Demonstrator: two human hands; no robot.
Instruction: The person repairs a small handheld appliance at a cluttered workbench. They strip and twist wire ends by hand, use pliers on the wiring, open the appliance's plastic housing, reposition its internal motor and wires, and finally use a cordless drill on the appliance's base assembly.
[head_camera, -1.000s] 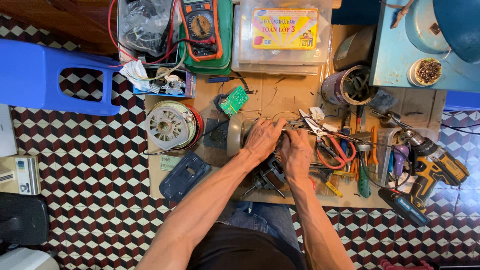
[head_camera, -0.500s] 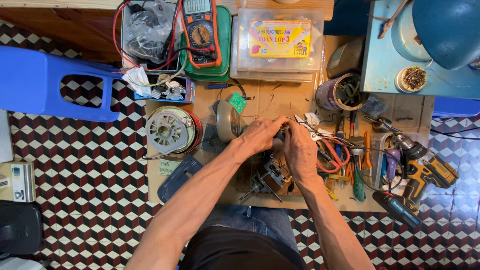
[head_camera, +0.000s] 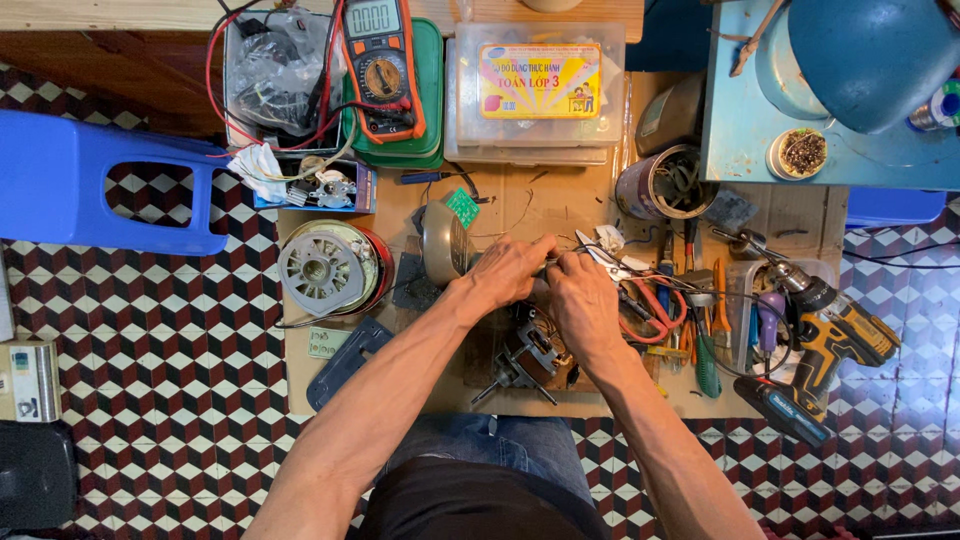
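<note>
Seeing my left hand (head_camera: 512, 270) and right hand (head_camera: 585, 295) both curled shut, pinching a thin wire (head_camera: 548, 263) mid-tabletop (head_camera: 540, 205), small motor (head_camera: 528, 355) just below at 6 o'clock, silver motor (head_camera: 335, 268) at 9 o'clock untouched; wiring looks unfinished.

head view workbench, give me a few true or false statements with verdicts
1. Both hands, left hand and right hand, meet at the middle of the bench. True.
2. The multimeter lies right of the cordless drill. False: it lies at the upper left, the drill at the right.
3. A small motor sits just below the hands. True.
4. The stool at left is red. False: it is blue.
</note>
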